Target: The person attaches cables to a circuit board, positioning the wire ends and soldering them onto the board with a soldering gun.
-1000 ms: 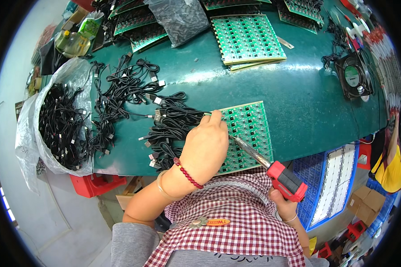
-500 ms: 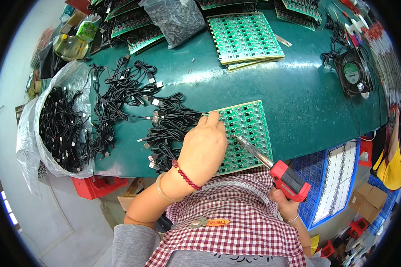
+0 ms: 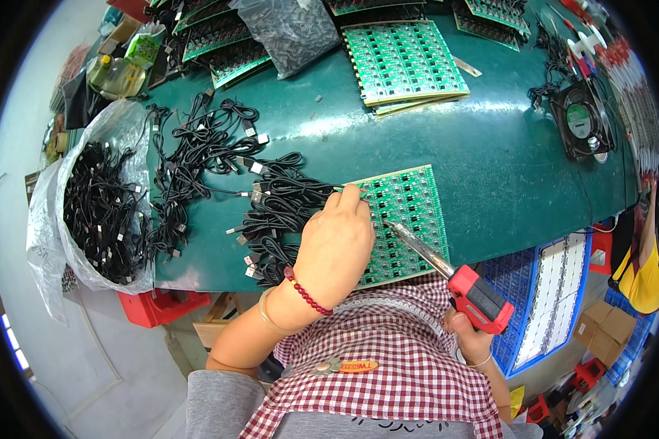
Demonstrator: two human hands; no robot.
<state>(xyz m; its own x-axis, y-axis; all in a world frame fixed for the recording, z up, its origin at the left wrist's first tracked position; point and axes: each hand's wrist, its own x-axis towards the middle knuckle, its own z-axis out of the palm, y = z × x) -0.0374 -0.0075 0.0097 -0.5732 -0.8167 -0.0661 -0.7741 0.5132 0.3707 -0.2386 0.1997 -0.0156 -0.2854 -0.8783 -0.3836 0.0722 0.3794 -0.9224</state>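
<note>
A green circuit board panel [image 3: 417, 219] lies on the table in front of me, covered in rows of small parts. My left hand [image 3: 337, 238] rests over its left edge, fingers pinched around the wire end of a black USB cable; the fingertips are partly hidden. Low at the right, my right hand [image 3: 467, 335] grips a soldering iron [image 3: 482, 298] with a red and black handle. Its metal tip points up-left and reaches the middle of the panel, near my left fingers. Beside my left wrist lies a bundle of black USB cables [image 3: 274, 205].
A clear plastic bag [image 3: 113, 121] of black cables sits at the left. Behind the panel are stacked circuit boards [image 3: 406, 62] and a bag of small dark parts [image 3: 289, 33]. A black fan [image 3: 580, 121] stands at the far right. Blue crates [image 3: 538, 304] are below the table edge.
The view has shifted very slightly. My hands, the soldering iron and the panel keep nearly the same places relative to each other.
</note>
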